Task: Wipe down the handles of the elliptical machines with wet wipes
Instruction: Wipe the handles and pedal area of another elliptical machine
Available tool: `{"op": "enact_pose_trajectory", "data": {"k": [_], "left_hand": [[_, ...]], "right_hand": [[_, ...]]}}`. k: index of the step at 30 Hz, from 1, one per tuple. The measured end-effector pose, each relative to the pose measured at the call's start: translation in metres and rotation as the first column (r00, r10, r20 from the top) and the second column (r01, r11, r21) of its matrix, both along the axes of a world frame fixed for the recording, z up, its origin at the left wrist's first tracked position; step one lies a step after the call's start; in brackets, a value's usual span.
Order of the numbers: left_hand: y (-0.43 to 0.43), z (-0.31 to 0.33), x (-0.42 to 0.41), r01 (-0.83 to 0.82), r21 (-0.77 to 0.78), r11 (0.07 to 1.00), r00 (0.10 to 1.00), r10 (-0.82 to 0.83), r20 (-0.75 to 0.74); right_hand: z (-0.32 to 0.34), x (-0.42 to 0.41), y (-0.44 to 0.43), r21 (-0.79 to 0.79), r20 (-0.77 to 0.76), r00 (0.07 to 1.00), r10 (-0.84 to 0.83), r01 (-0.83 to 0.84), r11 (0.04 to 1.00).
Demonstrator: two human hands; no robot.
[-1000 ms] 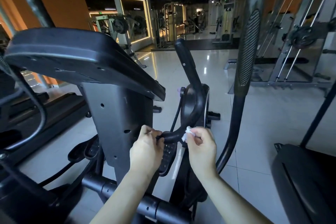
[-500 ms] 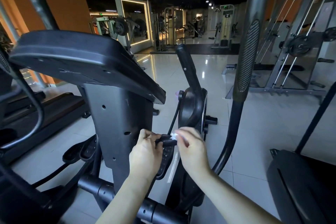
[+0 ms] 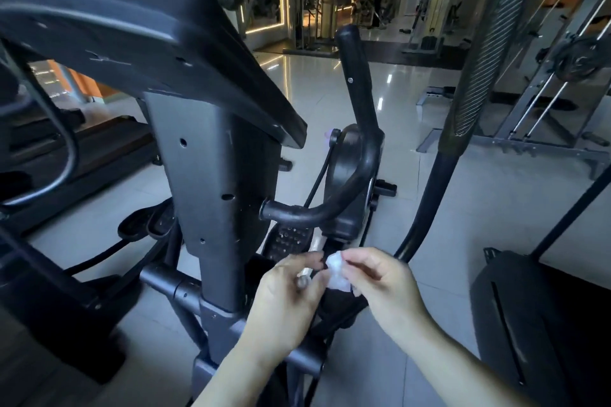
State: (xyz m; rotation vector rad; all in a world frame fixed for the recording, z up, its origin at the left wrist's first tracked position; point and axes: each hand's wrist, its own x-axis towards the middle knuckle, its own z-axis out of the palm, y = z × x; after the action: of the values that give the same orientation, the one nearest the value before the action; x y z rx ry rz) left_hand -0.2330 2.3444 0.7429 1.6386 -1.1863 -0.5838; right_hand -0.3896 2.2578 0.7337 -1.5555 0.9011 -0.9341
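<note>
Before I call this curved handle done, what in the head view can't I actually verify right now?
- Wet wipe: bunched in the right hand; its fingers hide most of it, so soiling is unreadable.
- Left hand: whether its fingertips pinch the wipe is blurred.
- Curved handle: only the near side shows; too dark to judge wetness.
- Tall handle: top cut off by the upper edge.
- Console: motion-blurred; only its underside shows.

I see the curved black handle (image 3: 317, 211) jutting from the elliptical's grey column (image 3: 211, 182), its capped end close beside the column and its far end sweeping upward to a rounded tip. Below the handle, a crumpled white wet wipe (image 3: 335, 269) sits bunched in fingers, apart from the handle.
</note>
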Motion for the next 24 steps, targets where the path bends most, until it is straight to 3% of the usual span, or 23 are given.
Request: {"op": "enact_pose_trajectory", "data": {"k": [3, 7, 12, 18, 24], "left_hand": [[-0.002, 0.006, -0.027, 0.045, -0.001, 0.999, 0.978, -0.044, -0.206], [-0.022, 0.008, -0.077, 0.039, -0.017, 0.999, 0.982, -0.041, -0.183], [-0.065, -0.006, -0.161, 0.071, 0.131, 0.989, 0.979, -0.044, -0.198], [-0.135, -0.025, -0.257, -0.007, 0.224, 0.975, 0.918, 0.095, -0.384], [-0.197, -0.022, -0.311, -0.011, 0.195, 0.981, 0.915, 0.089, -0.394]], "right_hand": [[-0.005, -0.023, -0.010, 0.027, 0.041, 0.998, 0.054, -0.055, 0.998], [-0.015, -0.066, -0.032, 0.057, 0.053, 0.990, 0.129, -0.132, 0.990], [-0.031, -0.142, -0.079, 0.136, 0.088, 0.986, 0.141, -0.152, 0.979], [-0.044, -0.240, -0.152, 0.128, 0.025, 0.998, 0.055, -0.057, 0.990], [-0.039, -0.309, -0.196, 0.068, -0.015, 0.999, -0.039, 0.040, 0.997]]}}
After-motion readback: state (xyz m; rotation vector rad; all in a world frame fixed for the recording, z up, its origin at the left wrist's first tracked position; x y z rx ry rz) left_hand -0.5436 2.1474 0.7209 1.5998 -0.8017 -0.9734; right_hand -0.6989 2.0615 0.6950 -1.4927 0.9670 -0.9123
